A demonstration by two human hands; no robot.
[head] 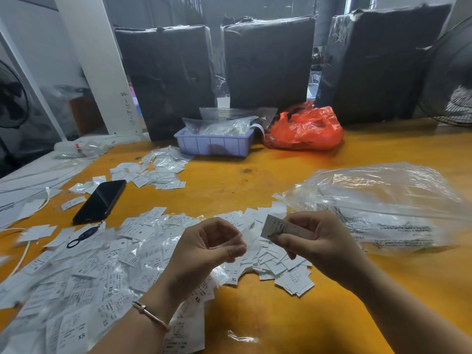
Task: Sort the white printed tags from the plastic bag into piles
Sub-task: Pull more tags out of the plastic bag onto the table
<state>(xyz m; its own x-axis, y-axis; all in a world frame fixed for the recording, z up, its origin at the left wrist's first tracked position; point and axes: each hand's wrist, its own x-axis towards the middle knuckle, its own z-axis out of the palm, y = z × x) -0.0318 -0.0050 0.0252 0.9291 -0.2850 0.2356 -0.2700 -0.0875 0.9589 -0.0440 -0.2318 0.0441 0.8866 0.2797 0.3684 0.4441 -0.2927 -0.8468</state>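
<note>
**Head view: one tag in hand, waiting to be read and placed**

Head camera looks down on an orange table (255, 175). At centre, the right hand (314, 241) pinches a single white tag (277, 227) between thumb and fingers, lifted above the table. The left hand (212, 244), just beside it at 9 o'clock, hovers with fingers loosely curled and holds nothing; the two hands are close but not touching.

The step in hand looks like checking this tag's size. Next, it likely needs dropping onto the matching pile, which calls for reading the small print first.

Loose tags (102, 272) cover the table from 6 to 9 o'clock, some marked XS, M, L and XL; the piles overlap, so their edges are hard to tell. A smaller heap (158, 172) lies at 11 o'clock.

Containers: a clear bag (383, 200) lies at 3 o'clock, open toward the hands; what remains inside is unclear. A blue tray (213, 144) at 12 o'clock holds more clear packets. An orange bag (304, 129) sits just beside it, contents hidden. A phone (101, 201) lies at 10 o'clock.
</note>
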